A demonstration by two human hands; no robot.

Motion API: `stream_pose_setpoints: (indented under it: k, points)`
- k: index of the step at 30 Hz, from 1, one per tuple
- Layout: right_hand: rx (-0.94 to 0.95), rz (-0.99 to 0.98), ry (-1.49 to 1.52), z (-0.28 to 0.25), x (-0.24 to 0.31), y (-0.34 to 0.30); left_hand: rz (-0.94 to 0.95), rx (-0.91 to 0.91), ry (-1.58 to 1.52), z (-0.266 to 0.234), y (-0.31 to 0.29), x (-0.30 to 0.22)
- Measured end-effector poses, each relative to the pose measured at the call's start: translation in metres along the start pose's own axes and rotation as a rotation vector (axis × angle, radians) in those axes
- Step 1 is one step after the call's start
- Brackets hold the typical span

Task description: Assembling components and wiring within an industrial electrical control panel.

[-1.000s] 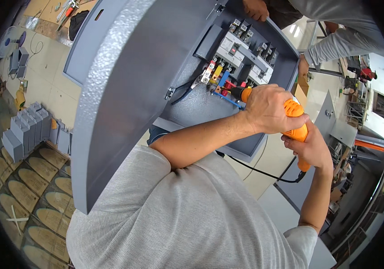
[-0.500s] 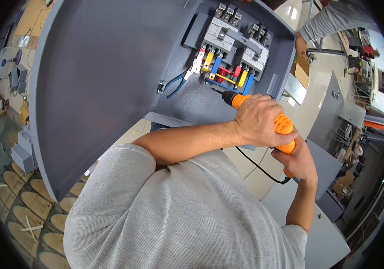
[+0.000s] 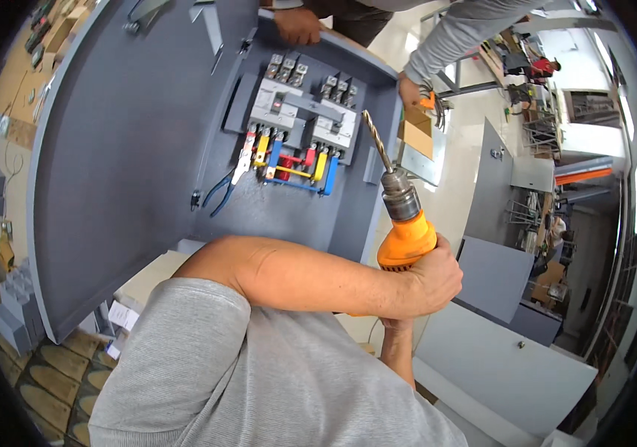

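An orange power drill (image 3: 408,242) with a long twist bit (image 3: 378,141) points up and slightly left, outside the right wall of a dark grey metal cabinet (image 3: 303,227). My left hand (image 3: 436,281) wraps round the drill's body, the forearm crossing in front of my chest. Beneath it shows my right wrist; my right hand (image 3: 398,323) is mostly hidden behind the left forearm, at the drill's grip end. Inside the cabinet are two light grey circuit breakers (image 3: 274,104) with red, yellow and blue busbars (image 3: 320,165). Pliers with blue handles (image 3: 219,194) lie beside them.
The cabinet's big door (image 3: 125,156) stands open at the left. Another person's hands (image 3: 297,26) rest at the cabinet's far rim and right edge. A cardboard box (image 3: 416,134) is beyond the right wall. Grey panels (image 3: 508,357) lie at the right.
The drill has swung from pointing left at the busbars to pointing up, its bit now away from the cabinet interior. My view has turned right. My right hand has passed behind my left forearm.
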State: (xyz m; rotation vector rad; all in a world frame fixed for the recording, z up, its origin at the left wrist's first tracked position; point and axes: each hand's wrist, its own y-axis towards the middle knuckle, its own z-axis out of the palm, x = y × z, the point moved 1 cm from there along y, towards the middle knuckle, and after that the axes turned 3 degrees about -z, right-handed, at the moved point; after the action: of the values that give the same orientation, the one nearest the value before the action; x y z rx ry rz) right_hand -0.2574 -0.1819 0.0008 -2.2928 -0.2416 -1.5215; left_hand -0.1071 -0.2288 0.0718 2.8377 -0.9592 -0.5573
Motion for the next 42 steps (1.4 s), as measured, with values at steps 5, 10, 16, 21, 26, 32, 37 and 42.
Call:
stream_pose_setpoints:
  k: [5, 10, 16, 21, 26, 32, 37, 42]
  points:
    - [-0.113, 0.062, 0.329, -0.001, -0.016, -0.029, 0.053, 0.017, 0.032, 0.000, 0.004, -0.019]
    - [-0.201, 0.140, 0.669, 0.011, -0.029, -0.047, 0.106, 0.027, 0.054, -0.005, -0.009, -0.032]
    - [-0.225, 0.171, 0.789, 0.033, -0.026, -0.077, 0.134, -0.070, 0.014, -0.009, -0.039, -0.045]
    - [-0.194, 0.089, 0.773, 0.044, -0.021, -0.131, 0.365, -0.302, -0.390, -0.005, -0.086, -0.032]
    - [-0.016, 0.084, 0.732, 0.034, -0.031, -0.157, 0.100, 0.023, -1.065, 0.015, -0.218, -0.020]
    - [0.424, 0.110, 0.538, 0.038, -0.028, -0.179, -0.623, 0.460, -1.227, 0.113, -0.361, -0.015]
    - [0.698, -0.234, 0.131, 0.123, -0.042, -0.154, -0.576, -0.018, -1.864, 0.099, -0.418, -0.085]
    - [0.819, -0.534, -0.459, 0.231, 0.050, -0.148, -0.911, -1.091, -2.034, 0.089, -0.456, -0.094]
